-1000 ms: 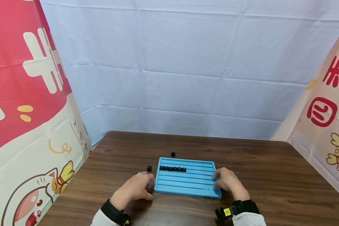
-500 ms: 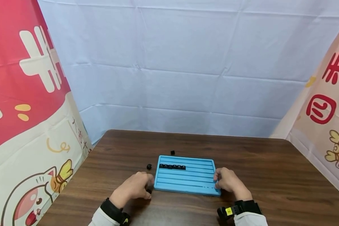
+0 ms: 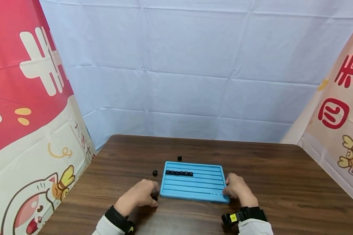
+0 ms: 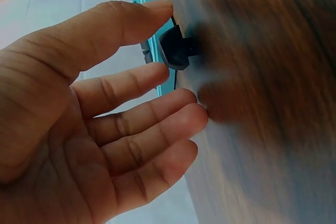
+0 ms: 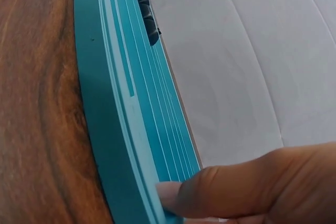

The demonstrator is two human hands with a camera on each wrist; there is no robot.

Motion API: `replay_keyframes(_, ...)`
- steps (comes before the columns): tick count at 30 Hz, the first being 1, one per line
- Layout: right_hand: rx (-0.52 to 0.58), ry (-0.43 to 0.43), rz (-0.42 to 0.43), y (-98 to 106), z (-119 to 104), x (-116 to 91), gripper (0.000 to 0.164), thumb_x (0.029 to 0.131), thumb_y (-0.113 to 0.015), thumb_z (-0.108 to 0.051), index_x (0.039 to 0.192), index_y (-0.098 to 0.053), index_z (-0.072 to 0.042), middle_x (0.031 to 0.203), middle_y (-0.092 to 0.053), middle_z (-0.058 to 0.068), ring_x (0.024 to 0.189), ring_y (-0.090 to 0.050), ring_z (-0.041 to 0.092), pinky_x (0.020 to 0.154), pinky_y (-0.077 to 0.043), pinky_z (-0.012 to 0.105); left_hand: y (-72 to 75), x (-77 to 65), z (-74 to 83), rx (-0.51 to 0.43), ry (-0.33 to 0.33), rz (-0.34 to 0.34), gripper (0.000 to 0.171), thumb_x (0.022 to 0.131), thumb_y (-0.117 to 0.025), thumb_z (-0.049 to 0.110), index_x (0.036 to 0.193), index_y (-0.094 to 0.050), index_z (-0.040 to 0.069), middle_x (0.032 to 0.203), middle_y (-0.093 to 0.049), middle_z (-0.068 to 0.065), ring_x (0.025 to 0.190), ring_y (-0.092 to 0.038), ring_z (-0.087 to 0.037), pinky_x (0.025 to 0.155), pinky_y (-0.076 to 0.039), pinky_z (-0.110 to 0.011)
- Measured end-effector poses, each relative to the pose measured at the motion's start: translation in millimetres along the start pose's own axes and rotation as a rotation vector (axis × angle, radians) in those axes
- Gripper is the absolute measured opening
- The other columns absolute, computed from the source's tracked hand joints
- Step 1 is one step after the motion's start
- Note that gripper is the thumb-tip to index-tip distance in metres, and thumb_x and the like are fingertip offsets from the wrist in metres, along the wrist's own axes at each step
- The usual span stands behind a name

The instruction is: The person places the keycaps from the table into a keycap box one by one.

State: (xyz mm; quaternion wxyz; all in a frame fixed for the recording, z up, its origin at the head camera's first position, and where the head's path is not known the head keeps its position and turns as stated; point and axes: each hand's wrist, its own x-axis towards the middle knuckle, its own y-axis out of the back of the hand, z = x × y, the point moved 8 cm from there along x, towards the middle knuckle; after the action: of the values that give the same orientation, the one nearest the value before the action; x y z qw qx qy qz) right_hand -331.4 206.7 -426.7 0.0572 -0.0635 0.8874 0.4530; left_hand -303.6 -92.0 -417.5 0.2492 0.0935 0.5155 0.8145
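Observation:
A light-blue ridged tray [image 3: 206, 182] lies on the table. Several black keycaps [image 3: 179, 173] sit in a row in one of its upper grooves, from the left end. My left hand [image 3: 139, 193] hovers low at the tray's left side. In the left wrist view a loose black keycap [image 4: 174, 48] is between the thumb and index fingertips, stem towards the table. A gap shows at the thumb, and the index tip is at the keycap's edge. My right hand [image 3: 238, 189] holds the tray's right edge, thumb [image 5: 170, 192] on the rim; its other fingers are mostly hidden.
Two more loose black pieces lie on the table [image 3: 270, 176]: one [image 3: 179, 158] behind the tray, one [image 3: 155, 173] off its left side. A pale cloth [image 3: 188, 75] hangs behind the table, with printed banners [image 3: 44, 156] at both sides.
The right hand has shifted slightly at the tray's edge, its fingers moving from over the rim to the outside. A dark piece shows under the left hand, which otherwise barely moves.

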Motion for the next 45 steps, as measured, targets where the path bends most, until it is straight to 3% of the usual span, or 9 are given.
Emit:
replay_keyframes(7, 0.018, -0.042, -0.010, -1.0, 2.8, 0.0, 0.037, 0.077, -0.067, 0.003, 0.051, -0.044, -0.008, 0.047, -0.053, 0.009, 0.040, -0.044, 0.014, 0.038, -0.033, 0.020, 1.1, 0.8, 2.5, -0.003, -0.023, 0.022, 0.028, 0.072, -0.078, 0.011, 0.097, -0.067, 0.003, 0.077, -0.057, 0.001, 0.068, -0.050, -0.009, 0.059, -0.046, -0.028)
replay_keyframes(11, 0.019, -0.047, -0.016, -0.8, 4.4, -0.1, 0.036, 0.079, -0.065, 0.003, 0.051, -0.046, -0.007, 0.047, -0.053, 0.009, 0.041, -0.048, 0.015, 0.038, -0.034, 0.020, -0.5, 2.7, 3.9, 0.019, -0.035, 0.030, 0.023, 0.070, -0.079, 0.008, 0.090, -0.067, 0.006, 0.070, -0.053, 0.002, 0.062, -0.045, -0.008, 0.055, -0.042, -0.026)
replay_keyframes(19, -0.020, -0.045, -0.059, 0.2, 5.2, -1.8, 0.027, 0.080, -0.063, 0.001, 0.055, -0.055, -0.001, 0.047, -0.054, 0.010, 0.040, -0.046, 0.015, 0.041, -0.035, 0.024, -2.9, 4.0, 5.7, 0.078, -0.058, 0.048, 0.020, 0.067, -0.078, 0.003, 0.083, -0.067, 0.008, 0.080, -0.060, 0.001, 0.072, -0.056, -0.012, 0.059, -0.048, -0.026)
replay_keyframes(29, -0.045, -0.008, -0.022, 1.5, 2.8, -3.8, 0.031, 0.080, -0.062, 0.002, 0.053, -0.049, -0.005, 0.048, -0.053, 0.009, 0.043, -0.053, 0.020, 0.040, -0.038, 0.025, -1.9, 1.8, 9.2, 0.088, -0.068, 0.053, 0.022, 0.067, -0.073, -0.007, 0.082, -0.067, 0.008, 0.085, -0.063, -0.001, 0.074, -0.057, -0.013, 0.059, -0.048, -0.024)
replay_keyframes(36, -0.040, -0.009, -0.027, 1.4, 2.6, -3.0, 0.031, 0.081, -0.062, 0.002, 0.053, -0.050, -0.005, 0.049, -0.053, 0.010, 0.044, -0.052, 0.020, 0.041, -0.038, 0.026, 0.8, 1.7, 12.3, 0.078, -0.114, 0.100, 0.019, 0.064, -0.067, -0.007, 0.074, -0.066, 0.009, 0.075, -0.058, 0.000, 0.061, -0.044, -0.005, 0.053, -0.040, -0.021)
replay_keyframes(41, -0.034, -0.001, -0.017, 1.9, 1.2, -3.2, 0.033, 0.080, -0.060, 0.002, 0.051, -0.048, -0.005, 0.047, -0.053, 0.009, 0.043, -0.052, 0.018, 0.040, -0.037, 0.024, 3.9, -0.2, 13.9, 0.089, -0.119, 0.130, 0.020, 0.062, -0.065, -0.006, 0.075, -0.067, 0.009, 0.077, -0.060, -0.001, 0.063, -0.047, -0.005, 0.054, -0.043, -0.022)
replay_keyframes(45, -0.019, -0.016, -0.044, -0.2, 4.4, -2.7, 0.034, 0.081, -0.061, 0.001, 0.051, -0.047, -0.007, 0.047, -0.053, 0.009, 0.042, -0.050, 0.017, 0.040, -0.037, 0.023, 4.5, -0.8, 14.8, 0.083, -0.125, 0.134, 0.018, 0.064, -0.063, -0.006, 0.066, -0.063, 0.012, 0.069, -0.053, 0.006, 0.057, -0.037, -0.005, 0.051, -0.034, -0.020)
